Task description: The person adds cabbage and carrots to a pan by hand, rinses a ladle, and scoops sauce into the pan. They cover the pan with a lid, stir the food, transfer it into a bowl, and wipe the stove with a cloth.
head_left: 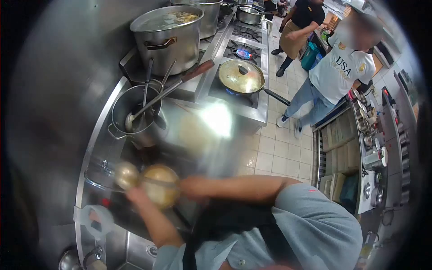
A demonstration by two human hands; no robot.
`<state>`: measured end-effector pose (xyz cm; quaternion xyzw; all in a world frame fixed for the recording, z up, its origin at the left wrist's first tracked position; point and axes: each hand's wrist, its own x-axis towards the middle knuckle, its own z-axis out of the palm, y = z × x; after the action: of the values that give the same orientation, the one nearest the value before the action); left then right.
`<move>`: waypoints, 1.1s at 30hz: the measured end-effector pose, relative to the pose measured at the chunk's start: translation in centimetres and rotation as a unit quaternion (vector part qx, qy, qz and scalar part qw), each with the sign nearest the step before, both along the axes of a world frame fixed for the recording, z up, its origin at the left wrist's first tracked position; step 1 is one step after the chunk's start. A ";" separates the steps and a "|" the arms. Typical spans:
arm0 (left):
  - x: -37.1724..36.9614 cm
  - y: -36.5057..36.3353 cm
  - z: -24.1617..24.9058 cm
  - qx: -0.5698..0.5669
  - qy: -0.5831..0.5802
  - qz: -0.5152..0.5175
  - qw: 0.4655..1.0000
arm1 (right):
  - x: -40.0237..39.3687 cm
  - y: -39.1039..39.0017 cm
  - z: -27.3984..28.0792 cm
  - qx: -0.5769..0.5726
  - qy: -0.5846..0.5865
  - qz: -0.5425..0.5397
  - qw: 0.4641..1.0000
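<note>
Motion blurs both my hands over a round pan (pixel 161 198) with yellowish contents. My left hand (pixel 136 195) is at the pan's left side, closed at the edge of a small round metal bowl (pixel 126 174). At the pan's right side, my right hand (pixel 194 186) is closed on a flat metal utensil (pixel 159 182) that reaches across the pan; its exact kind is smeared. Beyond the pan stands a deep pot (pixel 118 105) with several long-handled utensils in it, including one with a brown wooden handle (pixel 198 71).
Large stockpots (pixel 164 49) stand at the back left. A lidded frying pan (pixel 240 76) sits over a lit burner, its handle (pixel 276 96) projecting into the aisle. Two people (pixel 342 67) stand on the tiled floor. A faucet (pixel 94 254) and sink (pixel 135 252) are near my left.
</note>
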<state>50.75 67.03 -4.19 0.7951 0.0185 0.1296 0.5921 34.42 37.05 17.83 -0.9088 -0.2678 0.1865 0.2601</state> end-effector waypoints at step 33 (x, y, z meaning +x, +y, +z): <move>1.4 0.9 9.4 0.394 -0.037 0.339 0.853 | -1.7 0.9 7.6 0.245 0.320 -0.112 0.908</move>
<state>52.18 67.90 5.18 0.9009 0.2121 0.3483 0.1484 32.73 37.91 25.40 -0.7320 -0.1035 0.3660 0.5653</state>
